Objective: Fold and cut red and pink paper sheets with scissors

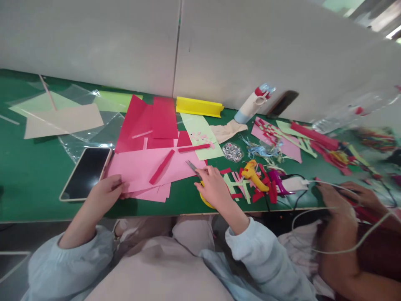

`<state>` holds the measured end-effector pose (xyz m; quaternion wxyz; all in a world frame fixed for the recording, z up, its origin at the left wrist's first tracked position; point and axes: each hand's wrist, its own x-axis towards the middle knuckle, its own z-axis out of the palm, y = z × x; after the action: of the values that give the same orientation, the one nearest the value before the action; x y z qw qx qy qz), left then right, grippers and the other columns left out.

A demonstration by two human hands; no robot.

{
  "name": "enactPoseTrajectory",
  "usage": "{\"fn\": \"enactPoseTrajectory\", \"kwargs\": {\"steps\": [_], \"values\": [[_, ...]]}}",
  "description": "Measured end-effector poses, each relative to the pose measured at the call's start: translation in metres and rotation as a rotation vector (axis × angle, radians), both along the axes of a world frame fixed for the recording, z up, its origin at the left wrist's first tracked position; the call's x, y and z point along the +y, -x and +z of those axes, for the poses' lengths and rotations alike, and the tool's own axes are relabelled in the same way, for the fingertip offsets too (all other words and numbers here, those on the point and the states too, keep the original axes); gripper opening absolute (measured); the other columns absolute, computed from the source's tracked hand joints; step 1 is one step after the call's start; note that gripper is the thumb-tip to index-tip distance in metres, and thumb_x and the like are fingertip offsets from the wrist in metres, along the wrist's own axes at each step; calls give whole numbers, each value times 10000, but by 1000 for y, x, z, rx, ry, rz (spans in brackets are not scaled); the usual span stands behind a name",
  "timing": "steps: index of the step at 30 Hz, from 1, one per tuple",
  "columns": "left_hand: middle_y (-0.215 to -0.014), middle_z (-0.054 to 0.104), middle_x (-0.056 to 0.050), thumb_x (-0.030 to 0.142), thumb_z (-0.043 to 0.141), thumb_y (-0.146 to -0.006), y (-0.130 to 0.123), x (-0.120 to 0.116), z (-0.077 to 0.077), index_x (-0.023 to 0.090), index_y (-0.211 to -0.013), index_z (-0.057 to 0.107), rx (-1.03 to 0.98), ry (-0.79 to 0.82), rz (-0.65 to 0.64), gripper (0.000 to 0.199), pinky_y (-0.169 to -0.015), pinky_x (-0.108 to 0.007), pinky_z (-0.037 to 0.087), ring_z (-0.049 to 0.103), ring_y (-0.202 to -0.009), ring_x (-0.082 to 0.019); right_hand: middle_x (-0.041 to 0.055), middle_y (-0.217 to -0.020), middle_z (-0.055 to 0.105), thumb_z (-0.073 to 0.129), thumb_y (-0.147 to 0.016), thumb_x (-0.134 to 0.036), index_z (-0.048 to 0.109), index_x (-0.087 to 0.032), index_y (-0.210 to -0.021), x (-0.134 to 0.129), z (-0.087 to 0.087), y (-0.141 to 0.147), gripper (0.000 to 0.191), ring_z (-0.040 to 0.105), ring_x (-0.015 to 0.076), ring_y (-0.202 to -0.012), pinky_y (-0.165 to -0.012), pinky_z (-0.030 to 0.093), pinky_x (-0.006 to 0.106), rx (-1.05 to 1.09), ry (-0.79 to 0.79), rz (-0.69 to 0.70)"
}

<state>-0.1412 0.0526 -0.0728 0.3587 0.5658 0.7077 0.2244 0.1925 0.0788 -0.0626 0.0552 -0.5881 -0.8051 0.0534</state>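
Note:
My left hand [108,192] is at the lower left corner of a pink paper sheet [134,165], with the thumb and fingers closed on its edge. More pink paper pieces [161,193] lie partly beneath that sheet. Closed around a pair of scissors, my right hand [213,184] rests near the sheet's right end. The grey scissor blades [191,166] point up and left over the pink paper, and part of a yellow handle shows below my hand. Two folded red paper strips, one slanted [162,167] and one nearly level [194,148], lie on the sheet.
A phone [86,173] lies left of the paper. Behind are red sheets [165,117], a yellow folded strip [199,107] and a bottle [254,104]. Beads [232,151], a yellow glue gun [254,175] and paper scraps lie right. A co-worker's hands [338,198] are at far right.

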Motion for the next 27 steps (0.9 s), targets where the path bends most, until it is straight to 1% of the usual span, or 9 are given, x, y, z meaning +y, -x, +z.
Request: {"fn": "enactPoseTrajectory", "kwargs": {"steps": [3,6,9,13,18,22,27], "values": [[-590,608,8,572,537,-732,2,-11,-1,214,-678,493,-77,31,-10,364,-589,-265,481,642,-616,-181,129,-1112,609,667,-865,-273,606,-147,-1191,-4,-5,-4,356,552,292,-1059,-918,466,404,20,16,-65],[-604,573,30,592,599,-701,4,-19,1,203,-702,531,-153,54,49,395,-565,-245,466,623,-594,-161,109,-1107,625,656,-866,-265,597,-158,-1164,-7,-7,-5,322,560,279,-1059,-916,457,387,30,8,-76],[-593,549,38,607,646,-651,5,-23,5,200,-674,537,-210,65,107,422,-553,-234,454,594,-567,-145,108,-1119,629,648,-866,-257,590,-159,-1167,-9,-7,-3,322,564,278,-1062,-915,452,384,23,-2,-85],[-573,556,30,609,659,-624,6,-25,8,197,-675,545,-227,83,127,430,-562,-236,442,578,-563,-146,118,-1149,625,627,-865,-235,585,-153,-1174,-11,-6,-1,323,565,276,-1069,-907,452,376,4,-10,-102],[-645,594,18,567,681,-635,7,-26,8,197,-694,523,-256,104,142,406,-597,-253,450,576,-590,-146,131,-1122,628,591,-858,-207,578,-141,-1179,-11,-5,-1,328,563,281,-1068,-894,452,376,-12,-8,-125],[-664,592,23,551,705,-615,6,-27,11,200,-703,517,-280,131,166,408,-612,-259,460,572,-600,-146,140,-1083,628,563,-846,-193,578,-134,-1176,-10,-6,-7,335,561,292,-1039,-873,452,381,-25,-34,-133],[-687,600,21,559,713,-570,9,-31,16,201,-679,516,-247,186,176,422,-593,-249,440,566,-601,-145,147,-1076,624,566,-839,-199,582,-131,-1188,-8,-10,-17,356,565,300,-1024,-865,453,380,-35,-59,-177]]}}
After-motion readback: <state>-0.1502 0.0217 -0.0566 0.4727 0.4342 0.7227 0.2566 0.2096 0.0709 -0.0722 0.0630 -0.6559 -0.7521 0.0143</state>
